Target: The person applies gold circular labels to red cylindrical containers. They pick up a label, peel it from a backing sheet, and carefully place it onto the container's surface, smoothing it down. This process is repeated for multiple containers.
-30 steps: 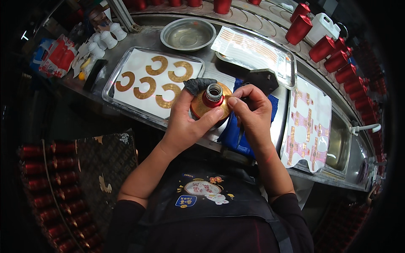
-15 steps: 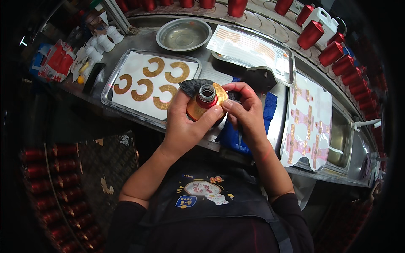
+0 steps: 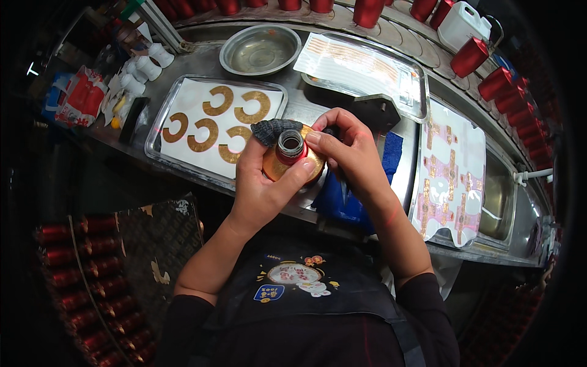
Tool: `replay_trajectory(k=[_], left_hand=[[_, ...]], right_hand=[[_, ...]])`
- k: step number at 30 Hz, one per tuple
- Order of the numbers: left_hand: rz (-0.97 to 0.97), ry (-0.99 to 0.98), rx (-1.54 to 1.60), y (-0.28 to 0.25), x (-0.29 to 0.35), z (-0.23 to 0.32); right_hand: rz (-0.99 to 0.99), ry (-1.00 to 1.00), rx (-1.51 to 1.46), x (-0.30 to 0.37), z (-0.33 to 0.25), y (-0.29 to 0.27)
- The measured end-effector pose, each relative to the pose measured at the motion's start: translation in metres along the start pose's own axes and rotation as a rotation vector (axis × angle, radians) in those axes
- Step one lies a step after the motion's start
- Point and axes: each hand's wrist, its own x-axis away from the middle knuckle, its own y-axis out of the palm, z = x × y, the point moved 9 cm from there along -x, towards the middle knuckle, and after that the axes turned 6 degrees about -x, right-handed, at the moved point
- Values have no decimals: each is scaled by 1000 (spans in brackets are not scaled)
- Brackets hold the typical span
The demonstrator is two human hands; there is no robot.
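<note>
My left hand (image 3: 260, 177) is wrapped round a bottle with a bare threaded neck (image 3: 291, 144), red at its base, and a gold shoulder (image 3: 276, 166). The mouth faces up and has no cap on it. A dark grey cloth (image 3: 275, 129) is tucked at my left fingers, against the far side of the bottle. My right hand (image 3: 350, 147) closes on the shoulder's right side, its thumb pressed on the gold close to the neck. The bottle's lower body is hidden by my hands. On the left, a metal tray (image 3: 160, 150) bears several gold C-shaped labels (image 3: 203, 135) on white backing.
Right of my hands are a blue cloth (image 3: 342, 199), a black block (image 3: 378, 114) and a sheet of pink-and-gold labels (image 3: 449, 177). Behind stand a metal bowl (image 3: 261, 50) and a second tray (image 3: 422, 92). Red bottles (image 3: 469, 57) line a curved conveyor beside a white jug (image 3: 463, 25).
My right thumb has moved across the gold shoulder toward the neck, and that hand is slightly higher. The red bottles on the conveyor have shifted to the right.
</note>
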Motion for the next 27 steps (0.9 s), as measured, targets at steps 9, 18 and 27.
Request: replay_trajectory(k=[9, 18, 27], left_hand=[[-6, -26, 7, 1, 4, -3], [-12, 0, -11, 0, 3, -2], [26, 42, -58, -3, 1, -4]], right_hand=[[42, -141, -157, 21, -2, 0], [8, 51, -201, 14, 5, -4], [16, 2, -136, -5, 19, -16]])
